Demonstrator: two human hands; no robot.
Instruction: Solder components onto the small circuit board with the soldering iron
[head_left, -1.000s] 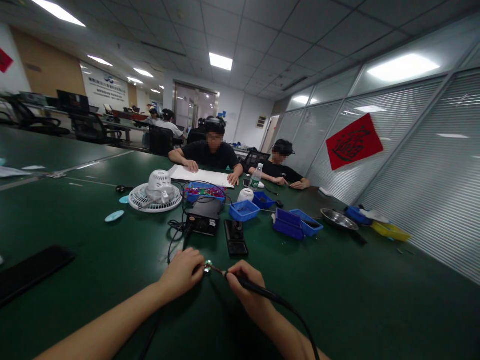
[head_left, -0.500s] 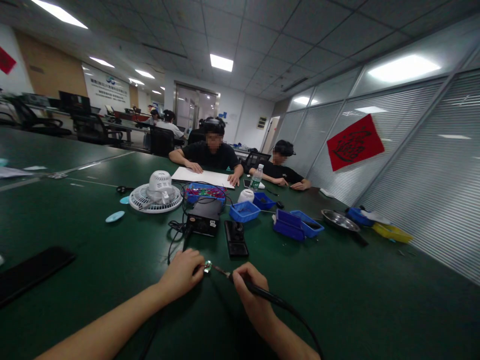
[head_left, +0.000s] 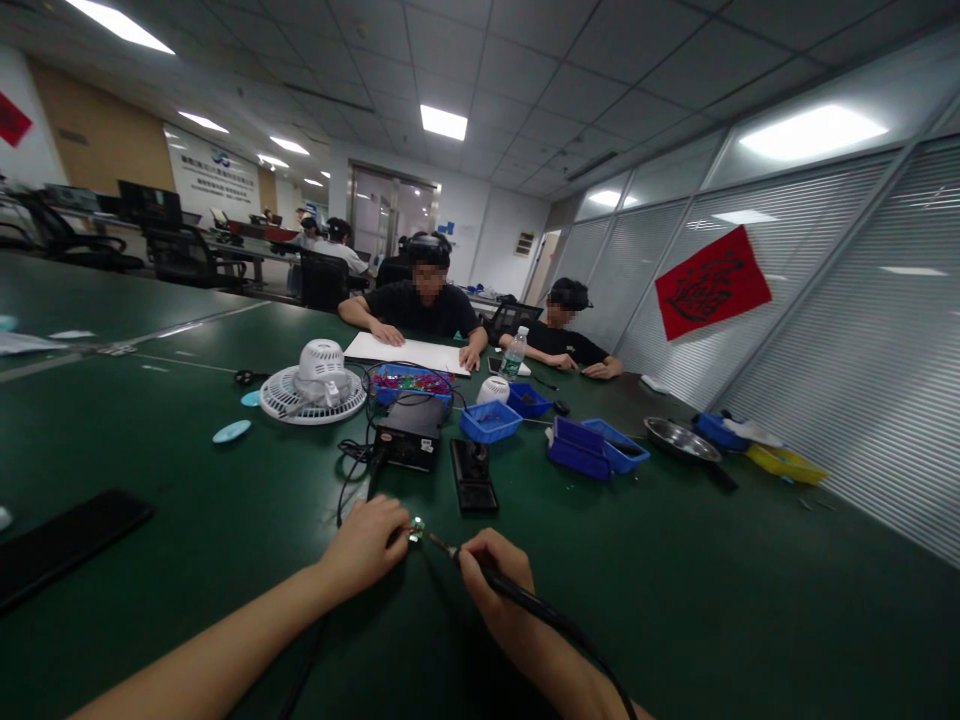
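Note:
My right hand (head_left: pixel 496 580) is closed around the black handle of a soldering iron (head_left: pixel 525 603), pen-like, its cord trailing toward me. The iron's metal tip points left, close to a small green circuit board (head_left: pixel 416 530); whether it touches cannot be made out. On the board's left side, my left hand (head_left: pixel 367 535) pinches at its edge with closed fingers. A thin wire may be between those fingertips, but they hide it. Behind the hands stands a black soldering station (head_left: pixel 409 435), and to its right lies a black iron holder (head_left: pixel 473 475).
A white fan part (head_left: pixel 313 393) sits left of the station. Blue trays (head_left: pixel 491 424), one with red wires (head_left: pixel 415 383), stand behind it. A dark phone-like slab (head_left: pixel 71 540) lies at left, a steel dish (head_left: pixel 682 442) at right. Two people sit across the green table (head_left: pixel 712 590).
My right hand and the soldering iron have shifted slightly left, with the iron's tip still by the board. My left hand and the board have hardly moved.

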